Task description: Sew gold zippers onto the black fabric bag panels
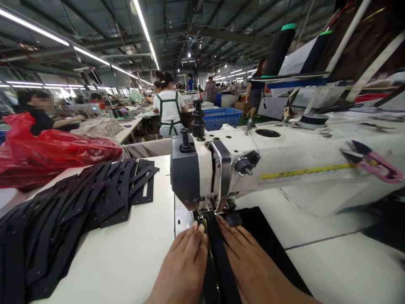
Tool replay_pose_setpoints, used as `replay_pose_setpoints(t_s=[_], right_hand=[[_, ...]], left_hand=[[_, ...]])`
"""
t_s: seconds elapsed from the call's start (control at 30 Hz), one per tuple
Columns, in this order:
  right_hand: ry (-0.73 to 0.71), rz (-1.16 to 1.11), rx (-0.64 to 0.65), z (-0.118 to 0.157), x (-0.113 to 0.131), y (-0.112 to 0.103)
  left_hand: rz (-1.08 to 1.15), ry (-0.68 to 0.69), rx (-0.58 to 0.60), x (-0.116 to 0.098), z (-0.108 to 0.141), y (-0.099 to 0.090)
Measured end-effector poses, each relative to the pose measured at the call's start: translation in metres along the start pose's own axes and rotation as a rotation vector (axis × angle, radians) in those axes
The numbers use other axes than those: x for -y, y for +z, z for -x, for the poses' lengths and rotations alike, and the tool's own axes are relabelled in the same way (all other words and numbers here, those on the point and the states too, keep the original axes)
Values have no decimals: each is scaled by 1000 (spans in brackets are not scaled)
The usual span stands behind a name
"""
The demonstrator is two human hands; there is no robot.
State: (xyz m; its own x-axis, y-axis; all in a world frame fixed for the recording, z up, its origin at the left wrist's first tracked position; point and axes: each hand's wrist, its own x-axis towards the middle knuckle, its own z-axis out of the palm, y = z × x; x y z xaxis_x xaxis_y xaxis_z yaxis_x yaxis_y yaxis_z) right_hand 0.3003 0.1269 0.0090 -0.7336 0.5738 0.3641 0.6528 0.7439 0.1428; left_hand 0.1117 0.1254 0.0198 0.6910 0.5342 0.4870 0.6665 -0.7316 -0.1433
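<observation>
A black zipper (211, 257) with gold teeth runs from under the sewing machine's (218, 177) presser foot down toward me. My left hand (186, 261) lies along its left side, fingers stretched forward and fingertips close to the foot. On the other side, my right hand (249, 257) rests flat with extended fingers beside a black strip (223, 257) and over a black fabric panel (262, 228). Both hands press down from above rather than wrapping round anything. The needle tip is too small to make out.
Overlapping black cut frames (95, 198) spread over the white table at left, beside a red plastic bag (53, 147). Pink-handled thread snips (376, 162) and a yellow measuring tape (306, 171) lie on the machine arm. Behind are a blue basket (221, 118) and several people.
</observation>
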Motion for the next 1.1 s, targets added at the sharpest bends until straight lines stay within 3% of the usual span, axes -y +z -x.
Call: replay_pose_setpoints(t_s=[0.13, 0.3, 0.53, 0.8, 0.97, 1.1], right_hand=[[5, -58, -3, 0, -1, -1], [9, -81, -63, -2, 0, -1], [36, -85, -24, -5, 2, -9], [40, -212, 1, -14, -6, -15], [65, -392, -170, 3, 7, -23], [18, -347, -337, 28, 35, -9]], left_hand=[[9, -26, -62, -2, -1, 3], [3, -23, -17, -3, -3, 3], [-2, -16, -71, -1, -5, 6], [101, -133, -42, 7, -7, 12], [199, -156, -3, 11, -6, 0], [284, -101, 8, 11, 10, -7]])
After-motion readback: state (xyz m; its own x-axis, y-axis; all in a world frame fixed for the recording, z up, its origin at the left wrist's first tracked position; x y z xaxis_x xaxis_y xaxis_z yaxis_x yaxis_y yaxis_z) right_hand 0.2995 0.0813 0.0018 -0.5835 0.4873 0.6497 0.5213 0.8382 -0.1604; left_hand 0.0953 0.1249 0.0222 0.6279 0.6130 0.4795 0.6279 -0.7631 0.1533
